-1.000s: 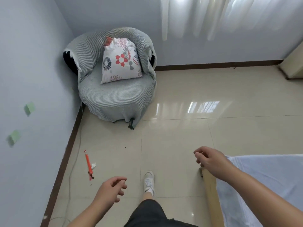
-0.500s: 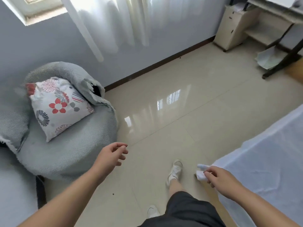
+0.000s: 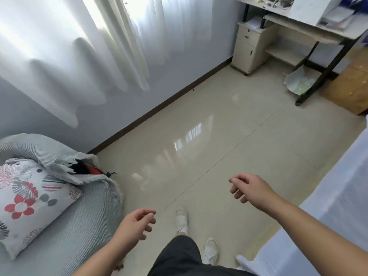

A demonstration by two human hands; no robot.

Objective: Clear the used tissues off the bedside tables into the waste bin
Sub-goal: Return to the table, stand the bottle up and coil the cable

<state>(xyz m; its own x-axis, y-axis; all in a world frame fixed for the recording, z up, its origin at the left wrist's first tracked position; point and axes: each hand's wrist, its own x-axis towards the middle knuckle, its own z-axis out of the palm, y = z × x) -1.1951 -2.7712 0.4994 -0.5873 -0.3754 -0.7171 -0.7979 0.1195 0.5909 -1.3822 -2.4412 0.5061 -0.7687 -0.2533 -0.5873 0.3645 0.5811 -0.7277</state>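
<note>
Over the tiled floor (image 3: 219,136), walking with left hand (image 3: 137,226) and right hand (image 3: 249,188) loosely curled, empty; likely tissues left to fetch.

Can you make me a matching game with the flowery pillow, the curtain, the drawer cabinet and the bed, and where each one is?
Things:
1. flowery pillow
2. curtain
3. drawer cabinet
4. bed

Places:
A. hanging at the top left
B. by the wall, next to the desk
C. on the grey chair
D. along the right side, covered in white

Pairs: 1-C, 2-A, 3-B, 4-D.
</note>
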